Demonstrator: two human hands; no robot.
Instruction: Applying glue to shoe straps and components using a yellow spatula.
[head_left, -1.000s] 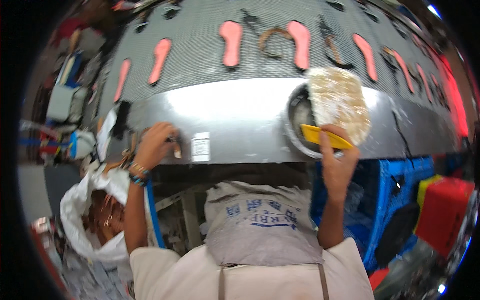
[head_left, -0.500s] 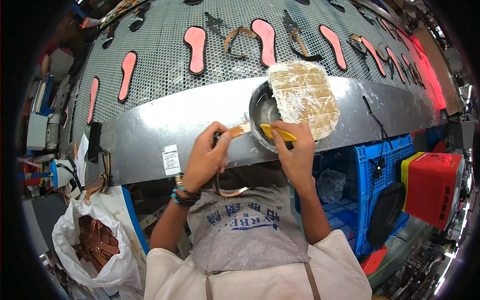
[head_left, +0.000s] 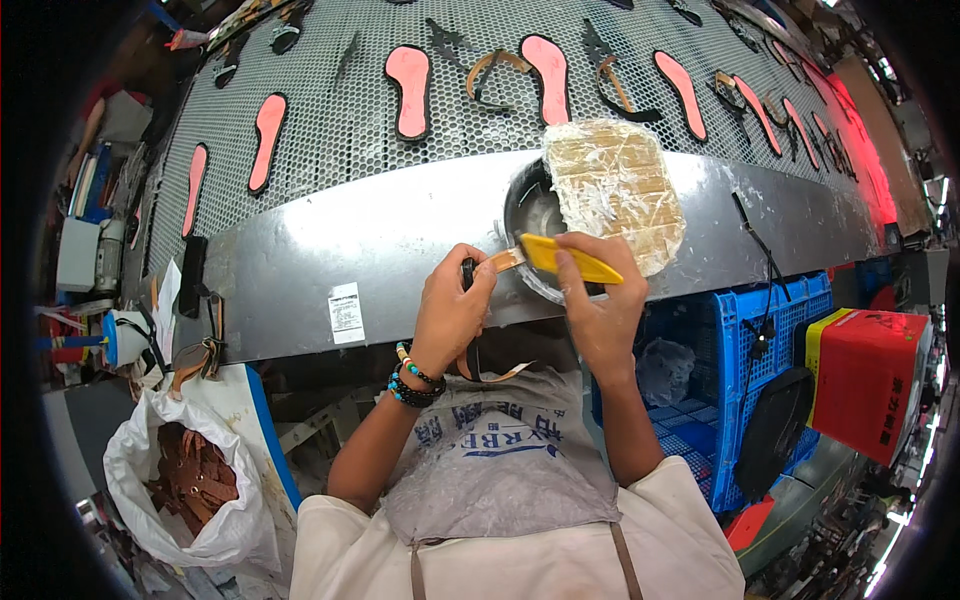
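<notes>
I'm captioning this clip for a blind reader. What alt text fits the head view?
Seen from above, a person's left hand holds a tan strap while the right hand holds a yellow brush against it, beside a glue pot on a metal ledge. Pink insoles lie on a perforated conveyor beyond.

A small white rectangular label (head_left: 346, 312) sits on the grey metal ledge left of the hands, while a red box with a yellow edge (head_left: 866, 380) stands at far right
</notes>
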